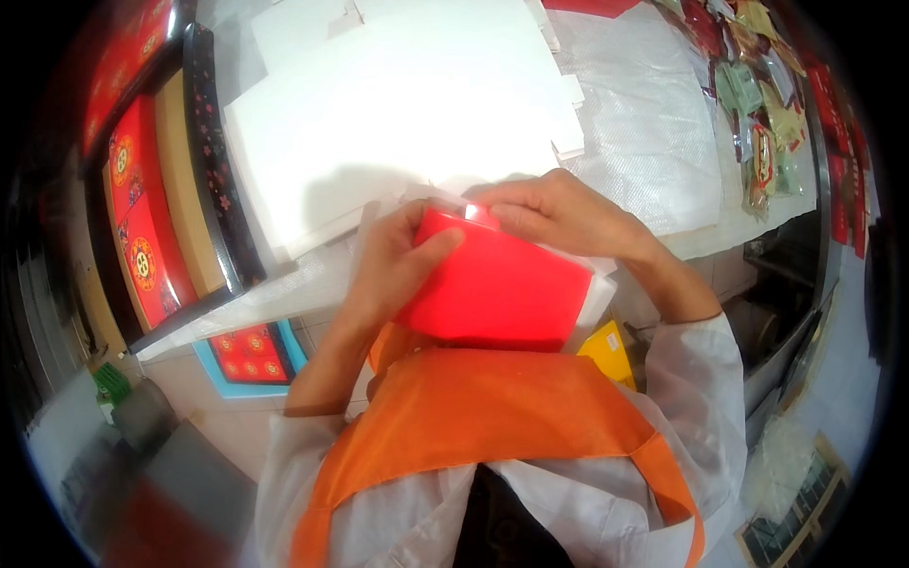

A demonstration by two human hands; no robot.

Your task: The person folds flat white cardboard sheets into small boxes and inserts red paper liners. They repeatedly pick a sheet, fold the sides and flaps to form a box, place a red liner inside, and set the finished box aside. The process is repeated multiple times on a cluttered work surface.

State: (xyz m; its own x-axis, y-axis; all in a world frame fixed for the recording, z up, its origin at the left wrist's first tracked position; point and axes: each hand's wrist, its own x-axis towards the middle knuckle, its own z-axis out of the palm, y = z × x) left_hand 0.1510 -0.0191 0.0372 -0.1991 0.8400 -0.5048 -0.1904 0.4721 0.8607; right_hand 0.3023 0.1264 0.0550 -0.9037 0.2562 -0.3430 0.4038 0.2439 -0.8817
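Observation:
A red cardboard box [508, 291] with white inner flaps is held just above the orange apron. My left hand [408, 259] grips its left side, thumb on the red face and fingers behind it. At its top edge, my right hand [561, 213] pinches a small red flap between thumb and fingers. The fingertips of both hands are partly hidden. Flat white cardboard sheets [405, 106] lie stacked on the table just beyond the hands.
A dark patterned tray [213, 156] holds red decorated boxes [145, 263] on the left. Bubble wrap [639, 121] covers the table at right, beside a pile of small wrapped packets [763, 106]. More red boxes [248, 351] sit low at left; a yellow box [609, 355] is below right.

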